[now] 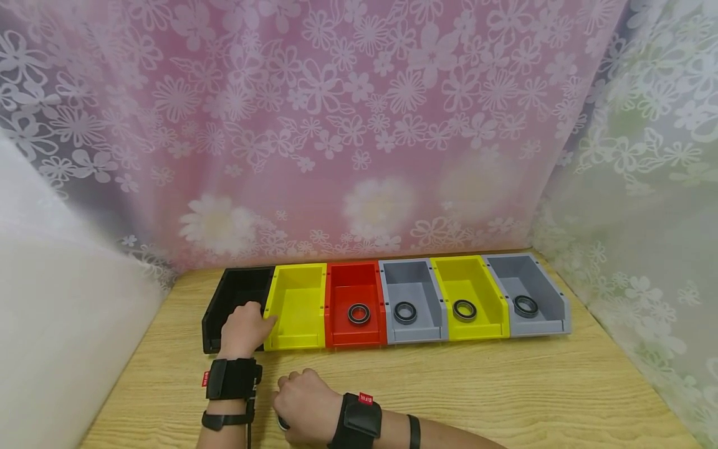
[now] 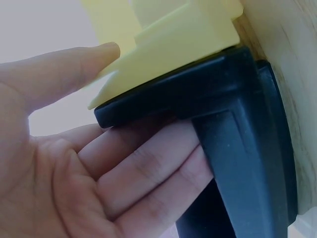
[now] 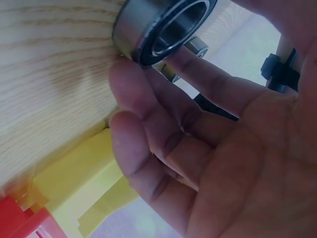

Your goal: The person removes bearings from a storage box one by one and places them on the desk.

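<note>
My left hand (image 1: 245,327) is at the black bin (image 1: 212,324) at the row's left end. In the left wrist view its fingers (image 2: 148,163) reach inside the black bin, while the thumb lies against the side of the neighbouring yellow bin (image 2: 168,59), with the two walls between them. In front of the row, low over the table, my right hand (image 1: 308,405) holds a ball bearing (image 3: 133,32) with its fingertips. The bearing is tipped on its side, a metal ring with a dark seal; in the head view the hand mostly covers it (image 1: 283,423).
Single bearings lie in the red bin (image 1: 356,280), the grey bin (image 1: 412,284), the second yellow bin (image 1: 462,280) and the far-right grey bin (image 1: 516,277). The row stands on a wooden table (image 1: 449,386); a floral curtain (image 1: 359,125) hangs behind. Another small ring (image 3: 198,47) shows beyond the held bearing.
</note>
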{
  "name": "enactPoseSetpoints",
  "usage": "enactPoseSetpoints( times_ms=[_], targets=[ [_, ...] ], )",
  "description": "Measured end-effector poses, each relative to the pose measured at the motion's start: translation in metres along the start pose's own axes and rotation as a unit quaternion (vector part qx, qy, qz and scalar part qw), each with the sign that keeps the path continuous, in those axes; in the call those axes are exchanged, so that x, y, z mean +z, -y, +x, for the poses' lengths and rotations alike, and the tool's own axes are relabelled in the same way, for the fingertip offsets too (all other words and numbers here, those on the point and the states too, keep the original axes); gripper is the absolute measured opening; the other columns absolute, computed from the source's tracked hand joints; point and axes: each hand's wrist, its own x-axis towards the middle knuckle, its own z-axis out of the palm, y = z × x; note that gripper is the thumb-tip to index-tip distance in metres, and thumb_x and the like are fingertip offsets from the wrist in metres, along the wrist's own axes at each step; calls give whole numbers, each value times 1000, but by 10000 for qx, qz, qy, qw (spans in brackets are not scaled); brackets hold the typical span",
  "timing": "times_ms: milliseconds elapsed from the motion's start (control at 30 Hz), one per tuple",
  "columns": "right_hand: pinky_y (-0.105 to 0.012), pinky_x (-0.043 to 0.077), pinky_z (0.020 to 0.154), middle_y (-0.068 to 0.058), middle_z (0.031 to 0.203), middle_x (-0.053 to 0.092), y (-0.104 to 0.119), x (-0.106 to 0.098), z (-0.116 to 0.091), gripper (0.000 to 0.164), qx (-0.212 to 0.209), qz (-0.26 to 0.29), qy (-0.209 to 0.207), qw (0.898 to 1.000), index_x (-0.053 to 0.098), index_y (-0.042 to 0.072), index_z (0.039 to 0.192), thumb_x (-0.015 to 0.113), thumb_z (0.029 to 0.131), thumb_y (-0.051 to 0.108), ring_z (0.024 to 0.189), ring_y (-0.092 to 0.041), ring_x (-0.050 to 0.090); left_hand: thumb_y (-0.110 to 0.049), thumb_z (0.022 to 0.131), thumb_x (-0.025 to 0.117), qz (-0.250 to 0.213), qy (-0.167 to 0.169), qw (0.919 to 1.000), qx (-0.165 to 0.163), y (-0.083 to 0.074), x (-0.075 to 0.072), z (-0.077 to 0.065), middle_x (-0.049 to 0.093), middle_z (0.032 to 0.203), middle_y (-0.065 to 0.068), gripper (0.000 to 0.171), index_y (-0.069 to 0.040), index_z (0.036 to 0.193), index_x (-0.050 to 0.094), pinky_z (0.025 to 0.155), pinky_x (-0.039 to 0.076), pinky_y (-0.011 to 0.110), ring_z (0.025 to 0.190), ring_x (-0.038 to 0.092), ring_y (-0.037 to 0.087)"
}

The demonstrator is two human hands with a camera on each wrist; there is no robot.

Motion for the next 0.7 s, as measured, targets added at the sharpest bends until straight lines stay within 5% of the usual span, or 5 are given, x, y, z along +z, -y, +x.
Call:
enactPoseSetpoints(
  times_ms=[467, 700],
  targets=[
    [-24, 43, 61, 10, 97, 65, -5, -4, 2, 44, 378, 451, 331, 9977, 71, 24, 115, 75, 88, 59, 77, -5, 58, -22, 96, 73, 26, 43, 10000, -5, 1, 0, 1, 58, 73, 15, 39, 15, 106, 63, 61, 53, 38, 61, 56, 27],
    [-21, 41, 56, 9, 87, 62, -28, -23, 0, 28, 836, 1048, -292, 9905, 72, 20, 110, 72, 95, 43, 68, -4, 53, -21, 96, 72, -108, -13, 9999, 68, 2, 0, 0, 56, 69, 13, 34, 11, 97, 63, 56, 52, 36, 58, 56, 25]
  ],
)
